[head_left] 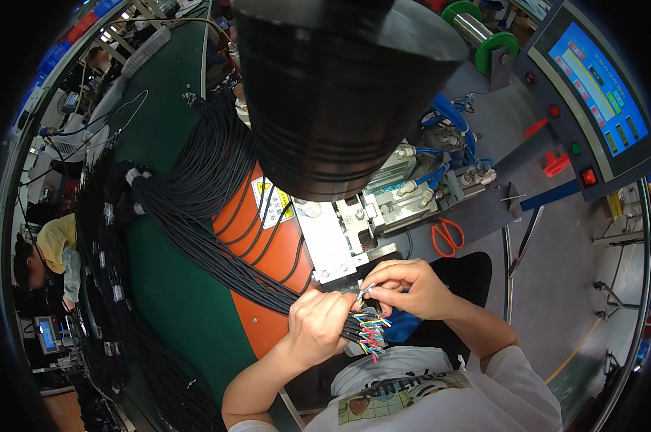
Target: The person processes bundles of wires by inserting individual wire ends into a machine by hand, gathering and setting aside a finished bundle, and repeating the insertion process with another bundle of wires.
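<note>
**Both hands at the cable ends, in front of the crimping machine**

Clenched around a bundle of black cables (282,288), the left hand (320,322) has its fingers wrapped tight, knuckles up. Out of the right side of that fist stick the stripped ends, a spray of short coloured wires (372,333) in red, yellow, blue and green. Just above them the right hand (406,286) pinches one thin wire end (361,291) between thumb and fingertips, the tip pointing up and left, close to the left hand's knuckles.

Directly above both hands sits the metal press head of the machine (354,230), with a pale plate running toward the grip. Left of the fist, the cables trail away over an orange panel (257,309) and a green bench top (174,288), where many more black cables lie heaped. Right of the pinching hand, well apart, orange-handled scissors (448,235) lie on the grey machine base. Farther up and right stands a control box with a lit blue screen (599,86). A large black cone (333,93) hangs over the machine.
</note>
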Motion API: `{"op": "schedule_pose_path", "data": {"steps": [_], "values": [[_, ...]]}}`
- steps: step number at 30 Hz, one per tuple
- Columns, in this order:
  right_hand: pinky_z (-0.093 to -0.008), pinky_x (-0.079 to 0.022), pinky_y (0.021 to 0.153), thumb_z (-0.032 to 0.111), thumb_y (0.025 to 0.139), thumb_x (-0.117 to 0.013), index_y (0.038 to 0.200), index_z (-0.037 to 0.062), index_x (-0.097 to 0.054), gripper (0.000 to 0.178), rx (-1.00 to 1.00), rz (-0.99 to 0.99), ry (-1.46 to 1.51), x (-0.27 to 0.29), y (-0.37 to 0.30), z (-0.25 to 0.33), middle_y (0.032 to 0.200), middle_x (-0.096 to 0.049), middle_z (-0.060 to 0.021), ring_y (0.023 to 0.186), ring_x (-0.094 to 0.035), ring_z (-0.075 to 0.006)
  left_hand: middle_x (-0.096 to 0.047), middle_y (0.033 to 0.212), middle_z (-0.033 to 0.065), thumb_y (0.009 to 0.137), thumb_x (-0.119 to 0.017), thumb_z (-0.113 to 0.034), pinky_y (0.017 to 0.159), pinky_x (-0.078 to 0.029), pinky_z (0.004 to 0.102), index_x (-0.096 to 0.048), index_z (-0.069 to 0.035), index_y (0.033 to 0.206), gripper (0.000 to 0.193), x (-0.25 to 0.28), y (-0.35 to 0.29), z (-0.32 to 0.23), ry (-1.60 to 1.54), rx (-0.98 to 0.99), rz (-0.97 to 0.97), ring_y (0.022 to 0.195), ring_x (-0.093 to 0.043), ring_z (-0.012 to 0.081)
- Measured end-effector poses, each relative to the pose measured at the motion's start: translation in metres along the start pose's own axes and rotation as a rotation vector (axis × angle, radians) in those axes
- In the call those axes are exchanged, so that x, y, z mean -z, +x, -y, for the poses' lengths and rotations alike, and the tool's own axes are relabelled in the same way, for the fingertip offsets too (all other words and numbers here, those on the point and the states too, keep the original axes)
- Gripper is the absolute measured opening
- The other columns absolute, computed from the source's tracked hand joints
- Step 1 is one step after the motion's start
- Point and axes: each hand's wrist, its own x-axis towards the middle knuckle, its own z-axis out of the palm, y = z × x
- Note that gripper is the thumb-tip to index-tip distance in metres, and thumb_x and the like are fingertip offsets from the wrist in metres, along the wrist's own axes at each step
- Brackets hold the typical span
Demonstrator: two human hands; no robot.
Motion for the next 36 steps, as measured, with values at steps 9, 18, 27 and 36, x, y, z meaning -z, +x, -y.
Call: {"op": "schedule_pose_path", "data": {"steps": [9, 18, 27, 36], "values": [[-0.0184, -0.048, 0.057, 0.000, 0.090, -0.061, 0.102, -0.0064, -0.065, 0.014, -0.003, 0.082, 0.117, 0.008, 0.000, -0.009, 0.095, -0.064, -0.0090, 0.062, -0.061, -0.0074, -0.060, 0.070, 0.0068, 0.062, -0.074, -0.013, 0.054, -0.041, 0.0331, -0.060, -0.002, 0.089, 0.031, 0.007, 0.000, 0.004, -0.103, -0.006, 0.092, 0.060, -0.061, 0.0231], [-0.0199, -0.045, 0.049, 0.001, 0.085, -0.066, 0.093, -0.0028, -0.067, 0.008, -0.030, 0.061, -0.133, 0.006, 0.000, 0.001, 0.083, -0.065, -0.0050, 0.057, -0.060, -0.0061, -0.060, 0.070, 0.0066, 0.062, -0.073, -0.012, 0.054, -0.041, 0.0337, -0.061, -0.003, 0.089, 0.031, 0.010, 0.000, 0.005, -0.133, -0.005, 0.140, 0.061, -0.062, 0.0236], [-0.0368, -0.046, 0.045, 0.013, 0.082, -0.062, 0.075, 0.0032, -0.057, 0.013, 0.365, -0.190, -1.121, -0.012, 0.002, -0.004, 0.071, -0.054, -0.0082, 0.051, -0.058, -0.0265, -0.061, 0.095, 0.0103, 0.068, -0.063, -0.009, 0.063, -0.045, 0.0333, -0.062, 0.002, 0.113, 0.046, 0.005, -0.005, -0.007, 0.177, 0.042, 0.090, 0.075, -0.058, 0.0220], [-0.0372, -0.048, 0.050, 0.012, 0.085, -0.062, 0.086, 0.0012, -0.060, 0.011, 0.353, -0.194, -1.001, -0.012, -0.001, -0.013, 0.078, -0.056, -0.0096, 0.057, -0.060, -0.0272, -0.053, 0.084, 0.0080, 0.064, -0.068, -0.017, 0.062, -0.045, 0.0345, -0.061, 0.002, 0.116, 0.056, 0.012, 0.001, -0.009, 0.155, -0.017, 0.234, 0.071, -0.054, 0.0238]]}}
